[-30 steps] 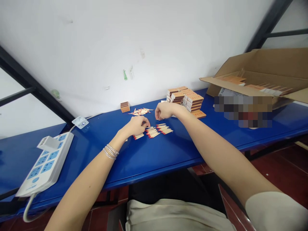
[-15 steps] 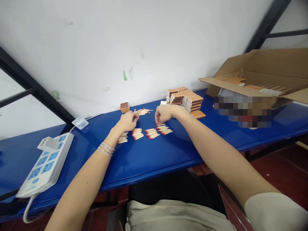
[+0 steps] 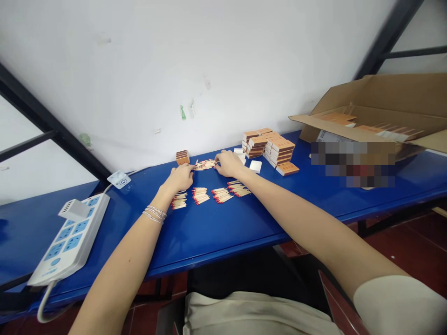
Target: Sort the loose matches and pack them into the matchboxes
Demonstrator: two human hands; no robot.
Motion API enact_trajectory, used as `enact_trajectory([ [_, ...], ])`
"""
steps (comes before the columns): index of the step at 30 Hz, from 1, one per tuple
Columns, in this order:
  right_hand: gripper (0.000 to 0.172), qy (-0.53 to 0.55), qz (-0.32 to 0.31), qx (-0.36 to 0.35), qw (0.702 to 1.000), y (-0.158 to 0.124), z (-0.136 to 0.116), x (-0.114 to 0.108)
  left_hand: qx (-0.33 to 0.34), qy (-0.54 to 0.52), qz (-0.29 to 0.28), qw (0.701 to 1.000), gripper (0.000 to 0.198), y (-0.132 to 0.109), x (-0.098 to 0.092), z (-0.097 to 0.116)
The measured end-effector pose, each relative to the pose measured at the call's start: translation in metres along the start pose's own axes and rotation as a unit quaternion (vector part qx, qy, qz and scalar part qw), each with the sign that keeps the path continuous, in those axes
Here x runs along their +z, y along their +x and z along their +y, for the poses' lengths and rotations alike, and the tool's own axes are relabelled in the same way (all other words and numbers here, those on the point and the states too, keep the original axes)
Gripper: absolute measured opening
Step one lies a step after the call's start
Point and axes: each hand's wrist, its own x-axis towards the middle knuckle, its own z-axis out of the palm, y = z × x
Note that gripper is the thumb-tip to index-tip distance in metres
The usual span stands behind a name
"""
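Note:
A loose pile of matches (image 3: 205,164) with red heads lies between my two hands near the wall. My left hand (image 3: 181,177) reaches the pile's left end, its fingers drawn together; whatever they hold is too small to make out. At the right end, the fingertips of my right hand (image 3: 228,164) are pinched on a match. Closer to me, four groups would be several bundles: a left group (image 3: 179,200) partly under my left hand, a second group (image 3: 200,195), a third group (image 3: 222,195) and a right group (image 3: 239,188) beside my right forearm.
Stacked matchboxes (image 3: 277,148) stand at the back right, with white trays (image 3: 255,166) beside them. A small matchbox stack (image 3: 182,157) sits behind my left hand. An open cardboard box (image 3: 370,100) is far right; a power strip (image 3: 73,237) lies left on the blue table (image 3: 216,232).
My right hand has moved back and left, from the rightmost match group to the loose pile. My left hand has shifted slightly left and stays by the pile.

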Motion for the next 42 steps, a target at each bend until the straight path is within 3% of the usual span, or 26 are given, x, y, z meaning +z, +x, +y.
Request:
enact_trajectory([
  [7, 0.036, 0.014, -0.008, -0.069, 0.997, 0.001, -0.01, -0.001, 0.003, -0.016, 0.04, 0.999, 0.044, 0.002, 0.0, -0.01],
  [14, 0.022, -0.005, -0.062, -0.05, 0.997, 0.004, -0.016, -0.004, 0.018, -0.018, 0.026, 0.999, 0.028, 0.004, -0.004, -0.01],
  [29, 0.024, -0.013, -0.065, -0.034, 0.997, 0.004, -0.007, -0.007, 0.054, -0.08, 0.057, 0.994, 0.021, 0.0, -0.006, 0.002],
  [32, 0.023, 0.037, -0.05, -0.027, 0.998, 0.003, 0.0, -0.011, 0.058, -0.079, 0.064, 0.993, 0.021, 0.0, -0.007, 0.004],
  [35, 0.019, 0.154, -0.054, -0.017, 0.986, 0.004, 0.01, -0.013, 0.061, -0.081, 0.073, 0.992, 0.021, -0.001, -0.009, 0.006],
  [39, 0.026, 0.374, -0.088, -0.014, 0.923, 0.004, 0.019, -0.014, 0.08, -0.091, 0.064, 0.991, 0.02, -0.004, -0.01, 0.01],
  [42, 0.027, 0.449, -0.107, -0.016, 0.887, 0.002, 0.018, -0.014, 0.09, -0.11, 0.07, 0.987, 0.02, -0.005, -0.01, 0.014],
])
